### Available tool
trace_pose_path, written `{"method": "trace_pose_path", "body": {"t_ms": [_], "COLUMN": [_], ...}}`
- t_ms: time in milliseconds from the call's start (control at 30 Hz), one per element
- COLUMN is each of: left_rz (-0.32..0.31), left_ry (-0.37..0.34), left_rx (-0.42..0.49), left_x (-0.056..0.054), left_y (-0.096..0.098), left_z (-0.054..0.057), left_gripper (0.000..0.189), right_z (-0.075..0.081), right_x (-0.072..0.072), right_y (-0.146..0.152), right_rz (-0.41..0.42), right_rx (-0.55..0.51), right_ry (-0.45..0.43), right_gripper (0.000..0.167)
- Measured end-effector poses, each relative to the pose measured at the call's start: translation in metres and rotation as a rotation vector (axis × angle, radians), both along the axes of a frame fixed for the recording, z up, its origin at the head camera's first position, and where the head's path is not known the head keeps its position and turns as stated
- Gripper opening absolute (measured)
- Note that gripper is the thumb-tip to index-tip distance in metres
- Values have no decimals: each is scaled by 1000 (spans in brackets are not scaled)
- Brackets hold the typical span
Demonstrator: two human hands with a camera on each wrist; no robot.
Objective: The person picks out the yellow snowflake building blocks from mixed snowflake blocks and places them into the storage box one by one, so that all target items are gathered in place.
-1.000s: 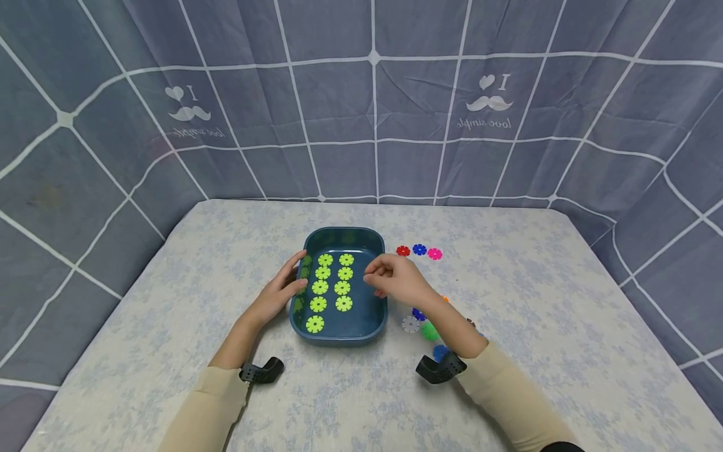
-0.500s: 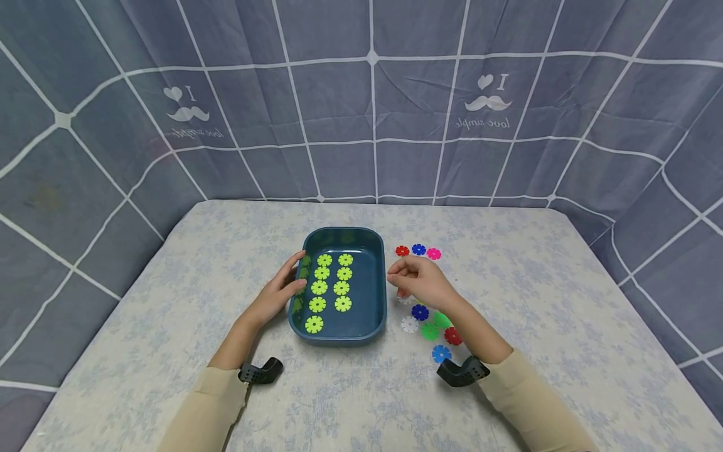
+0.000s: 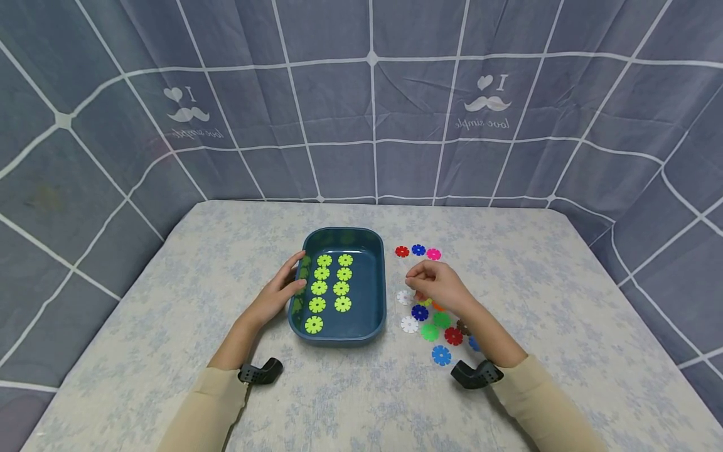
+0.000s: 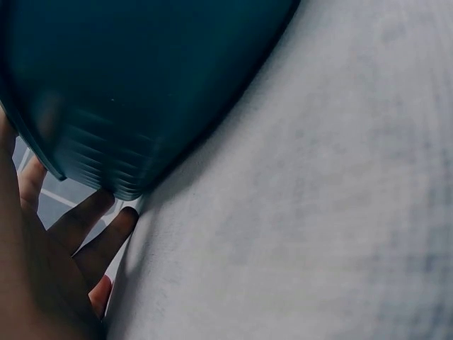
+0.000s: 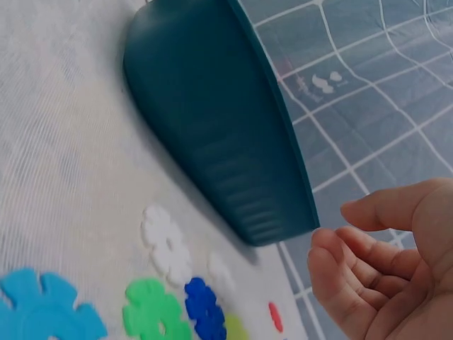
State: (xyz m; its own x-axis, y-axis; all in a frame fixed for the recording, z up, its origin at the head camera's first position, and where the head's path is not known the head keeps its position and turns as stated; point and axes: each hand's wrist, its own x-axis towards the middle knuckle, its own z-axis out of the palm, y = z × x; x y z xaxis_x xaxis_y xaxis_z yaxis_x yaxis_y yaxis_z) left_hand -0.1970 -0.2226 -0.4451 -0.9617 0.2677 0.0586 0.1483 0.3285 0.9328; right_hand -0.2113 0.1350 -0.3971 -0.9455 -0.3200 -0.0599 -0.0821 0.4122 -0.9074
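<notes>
A dark teal tray (image 3: 364, 326) stands on the table, with several yellow-green notched discs (image 3: 319, 287) lying in two columns inside it. My left hand (image 3: 273, 298) holds the tray's left side, thumb at the rim and fingers spread against the outer wall, as the left wrist view shows. Right of the tray, my right hand (image 3: 440, 285) hovers over loose notched discs, its fingers loosely bent and the thumb apart. Nothing lies in the right hand (image 5: 382, 262) in its wrist view. Below it are a white disc (image 3: 409, 324), a dark blue disc (image 3: 420, 312) and a green disc (image 3: 430, 332).
Behind the right hand, a red disc (image 3: 402, 251), a blue disc (image 3: 418, 250) and a pink disc (image 3: 433, 253) form a row. A light blue disc (image 3: 442, 355) lies nearest me. A grey-blue checked curtain (image 3: 339, 107) surrounds the patterned table (image 3: 339, 395).
My right hand has moved from above the tray's right part out to the loose discs on the right. The left hand, the tray and the discs inside have stayed put.
</notes>
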Motion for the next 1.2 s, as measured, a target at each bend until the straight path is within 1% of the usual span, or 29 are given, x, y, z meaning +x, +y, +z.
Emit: {"method": "trace_pose_path", "body": {"t_ms": [100, 233, 600, 867, 1067, 1200], "left_rz": [-6, 2, 2, -30, -25, -26], "left_ry": [8, 1, -9, 9, 9, 5], "left_rx": [3, -8, -3, 29, 26, 24], "left_x": [-1, -1, -2, 0, 0, 0], "left_y": [-1, -1, -2, -2, -2, -1], "left_z": [0, -2, -3, -2, -3, -3], "left_gripper": [64, 63, 63, 62, 62, 62], "right_z": [-2, -6, -19, -26, -35, -41], "right_x": [-1, -2, -11, -16, -19, -20], "right_y": [4, 10, 22, 30, 36, 39], "right_rz": [-15, -31, -74, -121, -105, -74], "right_rx": [18, 37, 52, 120, 138, 145], "right_ry": [-1, 3, -41, -1, 16, 48], "right_gripper": [17, 17, 19, 18, 20, 21]}}
